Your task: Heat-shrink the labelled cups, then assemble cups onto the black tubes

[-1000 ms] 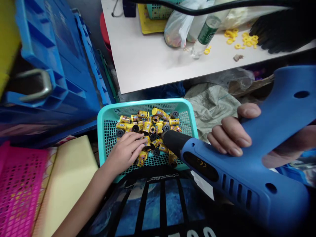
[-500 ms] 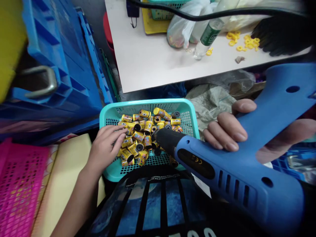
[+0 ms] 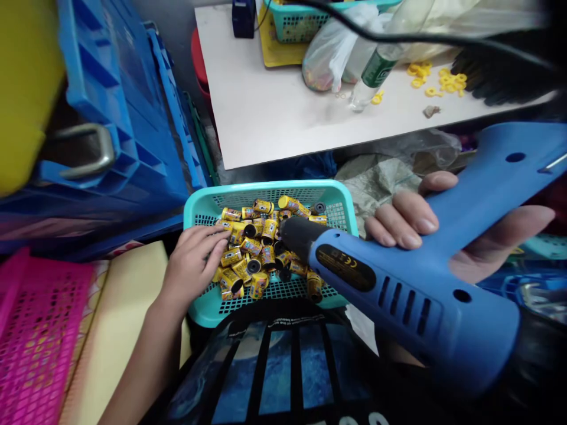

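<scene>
First, at the lower edge, a black printed T-shirt [image 3: 287, 366], worn by the person. Item: left hand [image 3: 192, 265], at 9 o'clock from the pile, its grip loosely spread, fingers lying on the canisters with no pinch visible. Item: yellow film canisters [image 3: 254, 248], heaped at mixed angles in a teal plastic mesh basket [image 3: 261, 190]. Item: right hand [image 3: 411, 227], at 3 o'clock, its grip closed round the handle of a blue heat gun [image 3: 390, 295], thumb over the top. Its black nozzle [image 3: 301, 236] lies on a long axis from 4 o'clock to 10 o'clock, aimed into the pile; contact with the canisters cannot be told. The left hand is nearer the pile, the right grip well back along the tool. Flanking: a pink mesh crate [image 3: 39, 330] at 8 o'clock, a cream foam sheet [image 3: 119, 307] beside it, a blue plastic crate [image 3: 110, 136] at 10 o'clock, a woven sack [image 3: 376, 189] at 1 o'clock. Farthest, at 12 o'clock: a white surface [image 3: 274, 100] bearing a plastic bottle [image 3: 376, 71], a plastic bag [image 3: 323, 65] and yellow rings [image 3: 436, 79].
</scene>
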`<state>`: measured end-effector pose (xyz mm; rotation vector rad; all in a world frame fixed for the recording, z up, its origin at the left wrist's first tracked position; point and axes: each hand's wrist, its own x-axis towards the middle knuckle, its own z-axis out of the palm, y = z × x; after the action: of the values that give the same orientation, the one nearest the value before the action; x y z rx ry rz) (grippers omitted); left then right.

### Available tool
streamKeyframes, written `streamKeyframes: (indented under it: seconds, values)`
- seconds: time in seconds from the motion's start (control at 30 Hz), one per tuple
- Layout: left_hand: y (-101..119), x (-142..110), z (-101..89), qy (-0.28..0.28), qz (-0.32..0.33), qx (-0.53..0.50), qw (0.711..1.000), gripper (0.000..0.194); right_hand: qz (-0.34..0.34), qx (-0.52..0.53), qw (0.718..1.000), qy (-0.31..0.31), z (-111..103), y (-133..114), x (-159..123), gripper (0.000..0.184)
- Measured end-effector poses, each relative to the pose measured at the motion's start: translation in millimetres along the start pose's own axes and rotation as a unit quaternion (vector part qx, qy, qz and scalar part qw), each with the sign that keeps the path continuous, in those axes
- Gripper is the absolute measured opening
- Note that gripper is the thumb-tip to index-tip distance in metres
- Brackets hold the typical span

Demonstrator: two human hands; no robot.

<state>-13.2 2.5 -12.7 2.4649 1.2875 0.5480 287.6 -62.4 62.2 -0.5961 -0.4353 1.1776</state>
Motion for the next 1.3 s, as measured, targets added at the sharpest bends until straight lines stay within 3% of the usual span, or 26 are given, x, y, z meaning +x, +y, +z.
streamKeyframes:
  seconds: [0.07,0.17,0.27,0.37,0.43,0.53,0.63,0.77,1.1,1.2,1.3]
  values:
    - [-0.9,1.3,-1.6,0.004,0.004,0.0,1.0,0.027,-0.024,-0.008,1.0,0.008,7.3,4.6,2.4,0.047]
    - [-3.3,0.7,-4.8,0.017,-0.01,0.02,1.0,0.026,-0.021,0.013,0.999,-0.043,11.2,13.7,5.3,0.042]
    - [-6.4,-3.1,-7.9,0.045,-0.058,0.055,0.996,0.026,-0.002,0.049,0.995,-0.091,7.4,20.4,7.3,0.046]
    - [-10.5,-7.6,-7.6,0.092,-0.14,0.054,0.984,0.021,0.011,0.054,0.996,-0.075,3.6,23.2,9.3,0.048]
    - [-14.6,-9.7,-4.0,0.138,-0.216,0.017,0.967,0.017,0.013,0.05,0.995,-0.084,4.7,25.3,10.5,0.048]
    - [-22.2,-10.6,4.8,0.174,-0.314,-0.091,0.929,0.035,-0.001,0.047,0.993,-0.105,13.2,30.7,10.8,0.047]
    - [-27.2,-11.3,12.3,0.16,-0.358,-0.177,0.903,0.042,-0.013,0.048,0.998,-0.035,24.3,35.4,9.1,0.045]
    - [-26.8,-14.5,16.4,0.163,-0.365,-0.2,0.895,0.042,-0.039,0.009,0.999,0.022,30.1,33.8,7.7,0.052]
    - [-23.9,-13.5,19.6,0.161,-0.372,-0.21,0.889,0.044,-0.027,0.005,0.999,0.023,35.8,35.0,6.7,0.052]
    - [-28.7,-15.3,17.8,0.145,-0.365,-0.187,0.901,0.044,-0.016,0.008,0.999,0.031,30.4,31.4,7.8,0.053]
    - [-30.9,-4.5,8.5,0.138,-0.297,-0.11,0.938,0.044,0.06,-0.007,0.997,-0.044,10.9,16.5,12.0,0.052]
